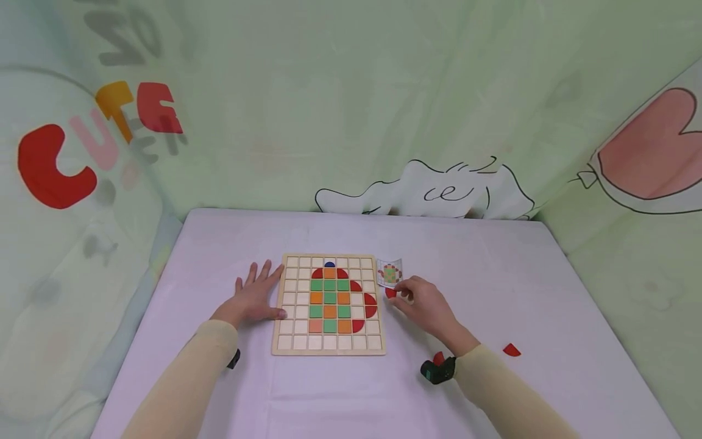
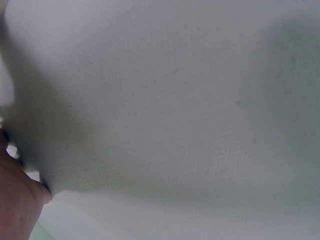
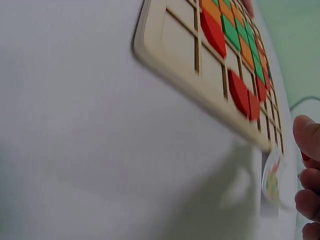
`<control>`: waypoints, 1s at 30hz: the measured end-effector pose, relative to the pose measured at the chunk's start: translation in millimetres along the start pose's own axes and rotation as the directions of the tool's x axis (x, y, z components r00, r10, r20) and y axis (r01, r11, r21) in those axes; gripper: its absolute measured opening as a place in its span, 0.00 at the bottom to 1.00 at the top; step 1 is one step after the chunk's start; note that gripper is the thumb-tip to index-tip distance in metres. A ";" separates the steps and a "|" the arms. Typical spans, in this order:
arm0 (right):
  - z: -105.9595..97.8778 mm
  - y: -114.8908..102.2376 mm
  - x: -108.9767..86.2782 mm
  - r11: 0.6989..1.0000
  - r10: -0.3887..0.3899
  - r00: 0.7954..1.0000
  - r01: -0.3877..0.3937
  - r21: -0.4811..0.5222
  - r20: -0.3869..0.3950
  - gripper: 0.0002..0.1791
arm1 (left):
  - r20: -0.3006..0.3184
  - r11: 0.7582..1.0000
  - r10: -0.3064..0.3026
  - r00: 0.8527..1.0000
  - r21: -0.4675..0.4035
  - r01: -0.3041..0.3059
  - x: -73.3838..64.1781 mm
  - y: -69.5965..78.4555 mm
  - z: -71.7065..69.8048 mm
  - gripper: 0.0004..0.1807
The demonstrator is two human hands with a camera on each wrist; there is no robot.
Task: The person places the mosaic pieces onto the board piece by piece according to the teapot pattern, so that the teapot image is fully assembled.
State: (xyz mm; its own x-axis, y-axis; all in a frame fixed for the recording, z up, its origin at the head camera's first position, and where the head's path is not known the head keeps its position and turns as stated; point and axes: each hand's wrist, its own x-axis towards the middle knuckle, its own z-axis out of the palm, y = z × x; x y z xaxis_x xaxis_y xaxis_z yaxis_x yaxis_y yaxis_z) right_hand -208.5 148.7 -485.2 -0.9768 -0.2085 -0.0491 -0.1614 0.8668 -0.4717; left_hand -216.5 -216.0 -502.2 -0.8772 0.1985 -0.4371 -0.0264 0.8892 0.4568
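A wooden grid board lies in the middle of the table, bearing green, orange, pink and red tiles and a dark blue piece at the top. With fingers spread, my left hand rests at the board's left edge, its thumb on the rim. My right hand pinches a red quarter-circle tile just off the board's right side, below a small pattern card. In the right wrist view, the fingers mostly hide that tile. The left wrist view catches only part of the hand.
One loose red tile lies on the white table at the right. Another red tile shows beside the right wrist's dark camera. Printed curtains stand behind and at both sides.
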 end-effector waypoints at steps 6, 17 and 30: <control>15.8 -31.8 9.8 0.999 -0.034 0.998 0.034 -0.007 0.047 0.17 | -0.005 1.000 0.001 1.000 -0.003 -0.001 2.2 -1.5 1.4 0.61; 36.1 -82.3 27.2 0.990 -0.137 0.986 0.138 -0.009 0.091 0.18 | -0.012 1.000 0.003 1.000 0.002 -0.003 -0.8 0.9 -1.3 0.61; 68.4 -138.1 51.5 0.947 -0.254 0.930 0.295 -0.125 0.267 0.17 | -0.008 1.000 0.001 1.000 0.002 -0.001 -0.7 -0.3 -1.1 0.61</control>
State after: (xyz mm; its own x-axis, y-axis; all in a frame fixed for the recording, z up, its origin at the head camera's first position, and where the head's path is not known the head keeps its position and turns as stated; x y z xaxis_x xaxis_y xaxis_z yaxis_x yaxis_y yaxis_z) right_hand -226.8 -12.7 -482.8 -0.8295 -0.5349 -0.1604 -0.4584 0.8163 -0.3516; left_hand -216.4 -216.8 -501.2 -0.8810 0.1960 -0.4307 -0.0247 0.8899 0.4555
